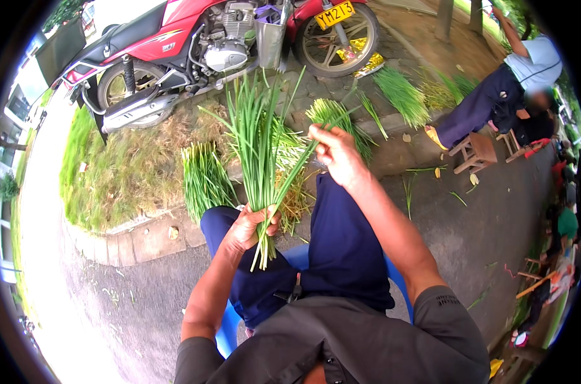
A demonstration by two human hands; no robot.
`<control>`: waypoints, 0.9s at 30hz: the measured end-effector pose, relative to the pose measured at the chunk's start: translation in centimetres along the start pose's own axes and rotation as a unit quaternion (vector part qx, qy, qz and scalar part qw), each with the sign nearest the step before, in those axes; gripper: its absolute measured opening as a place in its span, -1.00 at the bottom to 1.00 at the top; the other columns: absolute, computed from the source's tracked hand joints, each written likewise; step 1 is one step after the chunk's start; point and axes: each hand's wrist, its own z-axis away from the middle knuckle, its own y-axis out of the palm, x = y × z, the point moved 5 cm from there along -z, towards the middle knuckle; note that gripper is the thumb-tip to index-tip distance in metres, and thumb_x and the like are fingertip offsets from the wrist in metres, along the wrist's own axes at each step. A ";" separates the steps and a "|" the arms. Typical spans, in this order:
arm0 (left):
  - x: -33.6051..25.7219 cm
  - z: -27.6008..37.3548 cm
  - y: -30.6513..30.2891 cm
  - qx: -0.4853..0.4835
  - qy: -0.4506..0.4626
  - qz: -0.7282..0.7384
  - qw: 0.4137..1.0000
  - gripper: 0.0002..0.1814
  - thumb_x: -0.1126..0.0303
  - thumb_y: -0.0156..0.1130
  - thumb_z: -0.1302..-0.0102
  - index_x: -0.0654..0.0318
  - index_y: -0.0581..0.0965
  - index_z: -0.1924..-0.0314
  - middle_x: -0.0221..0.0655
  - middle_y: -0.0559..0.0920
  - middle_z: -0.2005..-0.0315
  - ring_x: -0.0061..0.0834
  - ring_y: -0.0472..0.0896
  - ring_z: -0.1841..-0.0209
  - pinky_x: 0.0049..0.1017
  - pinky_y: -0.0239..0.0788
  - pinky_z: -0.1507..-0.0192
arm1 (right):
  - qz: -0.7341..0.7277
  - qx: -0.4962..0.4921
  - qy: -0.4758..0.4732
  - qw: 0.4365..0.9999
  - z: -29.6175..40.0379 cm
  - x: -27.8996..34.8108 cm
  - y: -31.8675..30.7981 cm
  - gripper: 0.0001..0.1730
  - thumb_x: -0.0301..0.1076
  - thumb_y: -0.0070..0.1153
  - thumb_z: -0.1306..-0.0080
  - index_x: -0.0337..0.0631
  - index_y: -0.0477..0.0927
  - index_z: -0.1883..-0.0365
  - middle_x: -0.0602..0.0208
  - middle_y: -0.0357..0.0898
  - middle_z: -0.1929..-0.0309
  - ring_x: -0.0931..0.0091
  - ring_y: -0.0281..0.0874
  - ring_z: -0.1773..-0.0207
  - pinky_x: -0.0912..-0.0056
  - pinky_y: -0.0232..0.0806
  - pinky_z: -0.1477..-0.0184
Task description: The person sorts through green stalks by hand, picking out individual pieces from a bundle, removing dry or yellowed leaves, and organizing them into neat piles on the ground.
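My left hand (253, 226) is closed around the lower stems of a bunch of green garlic chives (256, 149), held upright above my lap. The pale cut ends stick out below the fist. Up and to the right, my right hand (338, 156) pinches a few long leaves that fan out from the same bunch; their tips pass beyond the fingers. A pile of chives (206, 175) lies on the curb left of the bunch. Another chive pile (338, 117) rests behind my right hand. Yellowed trimmings (292, 206) lie between my knees, partly hidden by the bunch.
A red motorcycle (184, 38) stands across the far side, with a metal bucket (269, 43) in front of it. More chives (403, 96) lie on the paving. At right a person (492, 96) sits by a wooden stool (477, 149). I sit on a blue plastic chair (228, 331).
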 end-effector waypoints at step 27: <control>-1.3 0.4 1.2 -0.010 0.039 -0.115 0.993 -0.80 0.35 0.35 -0.37 0.27 0.56 0.11 -0.36 0.57 0.48 -0.52 0.51 0.50 -0.53 0.39 0.45 | 0.230 0.076 -0.137 0.961 2.8 2.7 4.7 -0.80 -0.34 0.28 -0.38 -0.33 0.69 0.20 0.55 0.56 0.47 0.76 0.37 0.44 0.65 0.22 0.42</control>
